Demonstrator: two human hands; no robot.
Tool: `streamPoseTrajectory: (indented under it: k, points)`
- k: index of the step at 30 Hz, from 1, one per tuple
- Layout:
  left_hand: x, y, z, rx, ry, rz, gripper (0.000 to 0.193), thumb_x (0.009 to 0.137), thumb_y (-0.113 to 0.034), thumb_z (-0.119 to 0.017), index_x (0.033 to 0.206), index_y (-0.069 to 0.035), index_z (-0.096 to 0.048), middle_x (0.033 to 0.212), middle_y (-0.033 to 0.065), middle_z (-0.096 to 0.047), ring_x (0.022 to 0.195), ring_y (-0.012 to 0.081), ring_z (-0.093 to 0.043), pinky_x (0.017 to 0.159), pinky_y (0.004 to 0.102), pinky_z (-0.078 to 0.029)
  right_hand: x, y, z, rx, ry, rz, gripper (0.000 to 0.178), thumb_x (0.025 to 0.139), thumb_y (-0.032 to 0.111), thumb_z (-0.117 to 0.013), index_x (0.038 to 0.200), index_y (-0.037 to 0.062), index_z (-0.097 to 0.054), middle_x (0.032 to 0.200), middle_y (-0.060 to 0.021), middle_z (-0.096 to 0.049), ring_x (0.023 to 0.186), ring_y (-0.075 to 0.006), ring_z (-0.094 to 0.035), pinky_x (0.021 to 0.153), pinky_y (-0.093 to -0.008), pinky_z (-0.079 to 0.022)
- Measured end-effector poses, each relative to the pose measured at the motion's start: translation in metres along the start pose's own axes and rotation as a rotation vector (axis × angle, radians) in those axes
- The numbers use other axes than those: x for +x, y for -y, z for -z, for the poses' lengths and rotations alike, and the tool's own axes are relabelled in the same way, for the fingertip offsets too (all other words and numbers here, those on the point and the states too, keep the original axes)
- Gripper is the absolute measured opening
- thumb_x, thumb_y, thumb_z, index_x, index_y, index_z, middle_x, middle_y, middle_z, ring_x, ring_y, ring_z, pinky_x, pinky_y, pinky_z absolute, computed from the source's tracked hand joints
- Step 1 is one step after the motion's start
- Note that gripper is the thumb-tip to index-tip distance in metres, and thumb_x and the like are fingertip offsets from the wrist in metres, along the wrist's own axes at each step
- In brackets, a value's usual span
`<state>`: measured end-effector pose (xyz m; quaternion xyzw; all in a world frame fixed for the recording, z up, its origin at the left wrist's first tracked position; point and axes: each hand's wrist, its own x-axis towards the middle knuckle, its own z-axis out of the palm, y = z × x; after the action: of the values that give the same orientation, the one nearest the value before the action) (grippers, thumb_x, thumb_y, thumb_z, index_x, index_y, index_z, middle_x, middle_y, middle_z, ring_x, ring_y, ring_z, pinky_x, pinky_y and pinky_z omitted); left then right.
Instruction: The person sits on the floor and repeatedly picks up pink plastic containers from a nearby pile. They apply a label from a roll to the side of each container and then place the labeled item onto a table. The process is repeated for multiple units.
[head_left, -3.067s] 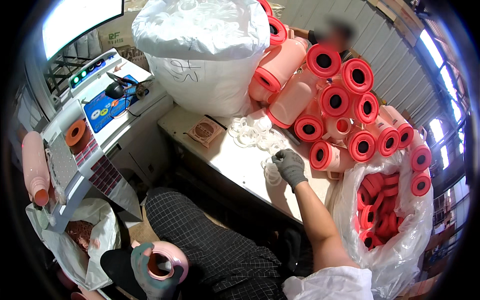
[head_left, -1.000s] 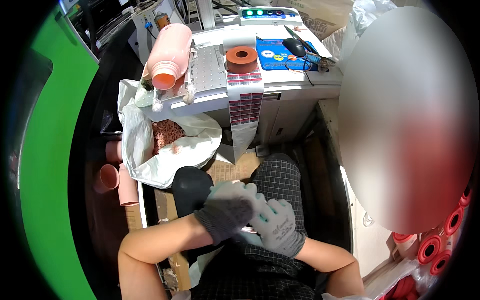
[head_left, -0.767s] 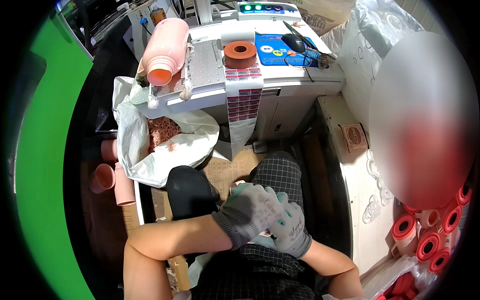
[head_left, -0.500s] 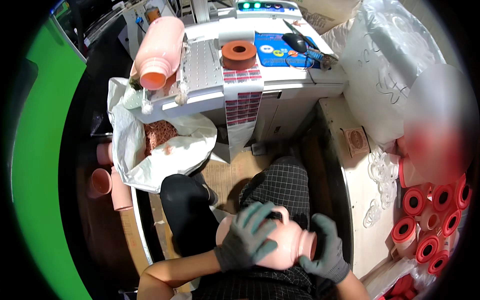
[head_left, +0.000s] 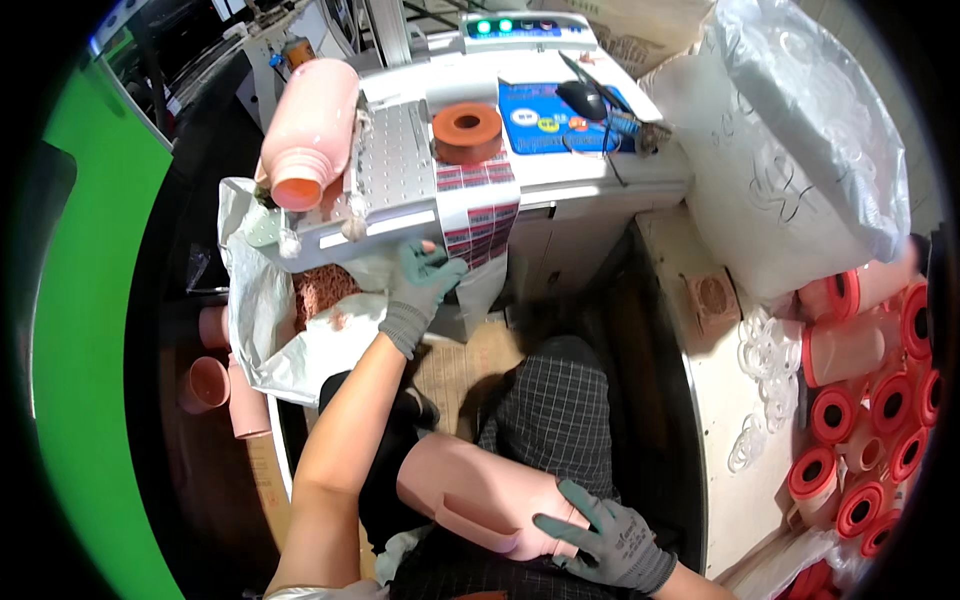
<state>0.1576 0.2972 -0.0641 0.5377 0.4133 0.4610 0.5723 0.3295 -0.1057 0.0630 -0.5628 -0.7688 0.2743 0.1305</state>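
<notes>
A pink jug (head_left: 480, 490) with a side handle lies tilted across my lap, its handle toward me. My right hand (head_left: 615, 545) is closed around its neck end, fingers spread over the shoulder; the mouth is hidden beneath it. Up at the machine's front edge, my left hand (head_left: 425, 280) is beside a hanging strip of printed labels (head_left: 482, 215). Its fingers are curved and apart, with the tips overlapping the strip's left edge; whether they touch it I cannot tell. Both hands wear grey-green gloves.
Another pink jug (head_left: 313, 130) lies on the machine top (head_left: 395, 150), beside an orange-brown roll (head_left: 467, 132). A white sack (head_left: 255, 330) of pink shreds hangs below. Several red-capped pink jugs (head_left: 833, 415) and white rings (head_left: 770, 345) lie right, near a large plastic bag (head_left: 770, 170).
My left hand has let go of the jug and moved up to the label strip. The jug has turned so its handle faces me, and my right hand has closed on its neck end.
</notes>
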Motion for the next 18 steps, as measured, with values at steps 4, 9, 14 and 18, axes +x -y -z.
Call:
streamPoseTrajectory:
  k: [4, 9, 14, 18]
  points:
    - [-0.009, -0.048, -0.015, 0.295, -0.023, -0.154, 0.057, 0.086, -0.007, -0.08, 0.133, -0.003, -0.049, 0.099, 0.0107, -0.069, 0.085, 0.0141, -0.066, 0.076, 0.0293, -0.057, 0.001, 0.0, -0.012, 0.153, -0.012, -0.119, 0.086, 0.074, 0.035, -0.089, 0.152, 0.0228, -0.056, 0.149, -0.0277, -0.051, 0.098, -0.0359, -0.072, 0.084, -0.0417, -0.06]
    - [0.017, -0.016, -0.048, 0.561, -0.031, -0.547, 0.029, 0.088, -0.013, -0.079, 0.114, -0.002, -0.072, 0.088, 0.0087, -0.069, 0.076, 0.0132, -0.061, 0.073, 0.0334, -0.053, -0.016, 0.004, -0.012, 0.238, -0.162, -0.138, 0.079, 0.09, 0.045, -0.076, 0.159, 0.0244, -0.044, 0.152, -0.0261, -0.049, 0.105, -0.0397, -0.072, 0.086, -0.0445, -0.061]
    - [0.053, 0.047, 0.026, 0.27, -0.107, -0.434, 0.02, 0.096, -0.001, -0.071, 0.116, 0.004, -0.071, 0.101, 0.0048, -0.073, 0.09, 0.0142, -0.067, 0.081, 0.0297, -0.056, -0.02, -0.005, -0.024, 0.587, -0.141, -0.304, 0.091, 0.092, 0.044, -0.074, 0.164, 0.0128, -0.029, 0.149, -0.0253, -0.053, 0.113, -0.0383, -0.07, 0.094, -0.0434, -0.059]
    - [0.028, 0.007, 0.004, 0.473, -0.084, -0.445, 0.02, 0.091, -0.003, -0.075, 0.11, 0.001, -0.072, 0.099, 0.0092, -0.074, 0.094, 0.0165, -0.069, 0.081, 0.0333, -0.057, -0.016, -0.023, -0.018, 0.784, -0.248, -0.185, 0.096, 0.09, 0.045, -0.076, 0.164, 0.0066, -0.028, 0.147, -0.0228, -0.056, 0.123, -0.033, -0.065, 0.102, -0.0417, -0.054]
